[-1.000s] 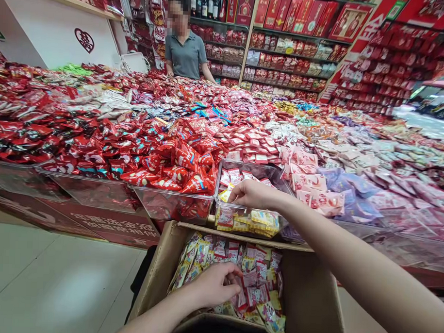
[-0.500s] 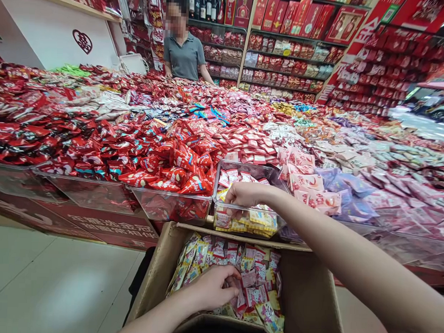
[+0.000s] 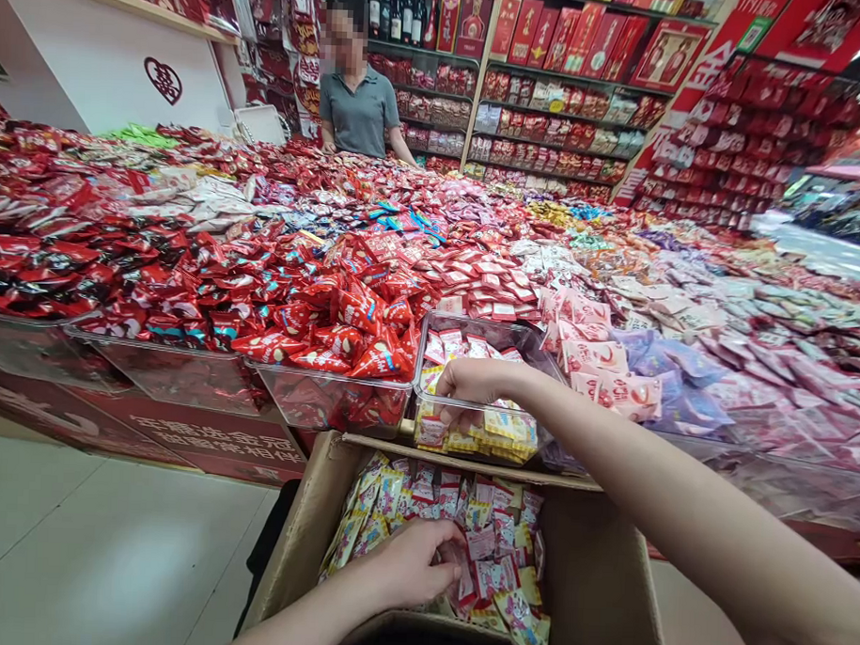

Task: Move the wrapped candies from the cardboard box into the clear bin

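A cardboard box (image 3: 639,593) at the bottom centre holds small wrapped candies (image 3: 495,574) in yellow, pink and white. Inside it, my left hand (image 3: 422,562) rests on the candies, its thumb and fingers curled round a pinkish wrapped piece. Just beyond the box stands a clear plastic bin (image 3: 429,355) with similar yellow and pink packets (image 3: 507,431). My right hand (image 3: 474,385) reaches into this bin with curled fingers, low at its front left corner. The fingertips are partly behind the clear wall, and what they grip cannot be made out.
Red candy packets (image 3: 360,306) heap in bins to the left; pink and lilac ones (image 3: 612,357) lie to the right. Across the display stands a person in a grey shirt (image 3: 359,108), before stocked shelves (image 3: 560,125). Tiled floor (image 3: 112,547) shows at lower left.
Both hands keep nearly the same places and curled shapes. The view has shifted very slightly.
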A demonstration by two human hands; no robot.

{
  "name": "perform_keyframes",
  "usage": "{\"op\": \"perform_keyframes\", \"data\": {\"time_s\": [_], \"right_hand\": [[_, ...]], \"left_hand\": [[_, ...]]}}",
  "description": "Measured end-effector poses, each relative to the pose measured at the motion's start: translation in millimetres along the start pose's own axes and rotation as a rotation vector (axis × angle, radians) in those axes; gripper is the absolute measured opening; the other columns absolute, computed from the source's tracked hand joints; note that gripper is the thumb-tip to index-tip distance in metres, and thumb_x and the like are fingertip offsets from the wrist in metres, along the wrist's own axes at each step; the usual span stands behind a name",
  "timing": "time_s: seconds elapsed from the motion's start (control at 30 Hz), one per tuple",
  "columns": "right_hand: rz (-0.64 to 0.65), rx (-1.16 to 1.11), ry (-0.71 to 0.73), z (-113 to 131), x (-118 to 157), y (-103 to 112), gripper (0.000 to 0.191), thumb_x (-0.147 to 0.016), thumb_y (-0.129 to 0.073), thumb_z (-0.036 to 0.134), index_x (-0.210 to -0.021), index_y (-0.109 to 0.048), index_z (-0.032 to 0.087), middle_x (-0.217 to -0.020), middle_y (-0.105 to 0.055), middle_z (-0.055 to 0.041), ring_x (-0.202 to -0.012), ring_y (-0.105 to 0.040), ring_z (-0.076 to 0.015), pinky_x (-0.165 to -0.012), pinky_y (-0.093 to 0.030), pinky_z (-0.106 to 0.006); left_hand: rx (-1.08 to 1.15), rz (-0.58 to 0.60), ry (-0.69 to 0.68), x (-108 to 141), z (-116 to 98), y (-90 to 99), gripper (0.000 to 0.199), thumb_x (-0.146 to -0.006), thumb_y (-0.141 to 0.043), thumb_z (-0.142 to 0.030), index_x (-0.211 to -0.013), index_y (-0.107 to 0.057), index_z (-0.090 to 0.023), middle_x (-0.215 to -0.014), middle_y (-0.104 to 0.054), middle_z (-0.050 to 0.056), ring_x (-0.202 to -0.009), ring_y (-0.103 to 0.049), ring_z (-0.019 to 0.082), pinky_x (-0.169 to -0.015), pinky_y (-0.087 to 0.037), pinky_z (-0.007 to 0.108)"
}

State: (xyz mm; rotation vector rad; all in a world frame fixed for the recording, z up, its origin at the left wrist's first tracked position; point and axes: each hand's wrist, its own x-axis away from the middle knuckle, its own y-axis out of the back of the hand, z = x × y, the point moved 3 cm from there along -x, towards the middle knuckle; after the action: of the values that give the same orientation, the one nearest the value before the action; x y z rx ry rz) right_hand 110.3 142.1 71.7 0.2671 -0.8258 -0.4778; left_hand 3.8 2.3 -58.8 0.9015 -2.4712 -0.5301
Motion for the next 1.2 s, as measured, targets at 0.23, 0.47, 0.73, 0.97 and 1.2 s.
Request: {"op": "perform_keyframes", "data": {"time_s": [0.23,0.47,0.73,0.97,1.2], "right_hand": [[-0.001,0.048,-0.006,1.7,12.2,8.2,0.021,-0.064,-0.062,0.029,-0.079,-0.065,0.014,-0.063,-0.066,-0.0020,-0.054,-0.060,-0.0118,-0.052,-0.046,-0.021],[-0.585,0.447,0.088,9.5,26.9,37.4,0.022,-0.073,-0.053,0.028,-0.089,-0.063,0.016,-0.081,-0.066,-0.0061,-0.069,-0.059,-0.0156,-0.062,-0.044,-0.024],[-0.559,0.681,0.095,4.3,12.5,18.5,0.035,-0.063,-0.066,0.024,-0.097,-0.063,0.018,-0.095,-0.061,-0.0098,-0.084,-0.057,-0.0223,-0.071,-0.041,-0.027],[-0.556,0.571,0.172,-0.2,20.0,17.4,0.029,-0.063,-0.063,0.018,-0.092,-0.065,0.021,-0.090,-0.063,-0.0040,-0.073,-0.058,-0.0150,-0.065,-0.041,-0.022],[-0.604,0.437,0.227,-7.0,15.6,17.0,0.031,-0.063,-0.063,0.020,-0.093,-0.063,0.018,-0.087,-0.064,-0.0036,-0.068,-0.057,-0.0135,-0.062,-0.041,-0.022]], "left_hand": [[-0.052,0.011,0.012,-0.3,3.3,-1.0,0.029,-0.071,-0.050,-0.030,-0.098,-0.057,-0.026,-0.082,-0.065,-0.001,-0.074,-0.058,0.017,-0.064,-0.042,0.022],[-0.162,0.015,0.035,4.2,-1.4,1.7,0.031,-0.070,-0.049,-0.031,-0.100,-0.056,-0.027,-0.088,-0.064,0.002,-0.079,-0.058,0.020,-0.066,-0.042,0.026],[-0.189,0.047,0.031,5.6,-1.8,1.5,0.031,-0.072,-0.048,-0.034,-0.101,-0.056,-0.027,-0.089,-0.064,0.002,-0.081,-0.058,0.021,-0.067,-0.042,0.026],[-0.218,0.057,0.032,7.0,0.1,0.4,0.032,-0.073,-0.047,-0.038,-0.102,-0.056,-0.027,-0.091,-0.063,0.004,-0.083,-0.057,0.023,-0.066,-0.042,0.028],[-0.215,0.079,0.044,5.4,0.8,-0.3,0.033,-0.072,-0.048,-0.038,-0.103,-0.056,-0.027,-0.093,-0.064,0.002,-0.084,-0.057,0.021,-0.070,-0.041,0.026]]}}
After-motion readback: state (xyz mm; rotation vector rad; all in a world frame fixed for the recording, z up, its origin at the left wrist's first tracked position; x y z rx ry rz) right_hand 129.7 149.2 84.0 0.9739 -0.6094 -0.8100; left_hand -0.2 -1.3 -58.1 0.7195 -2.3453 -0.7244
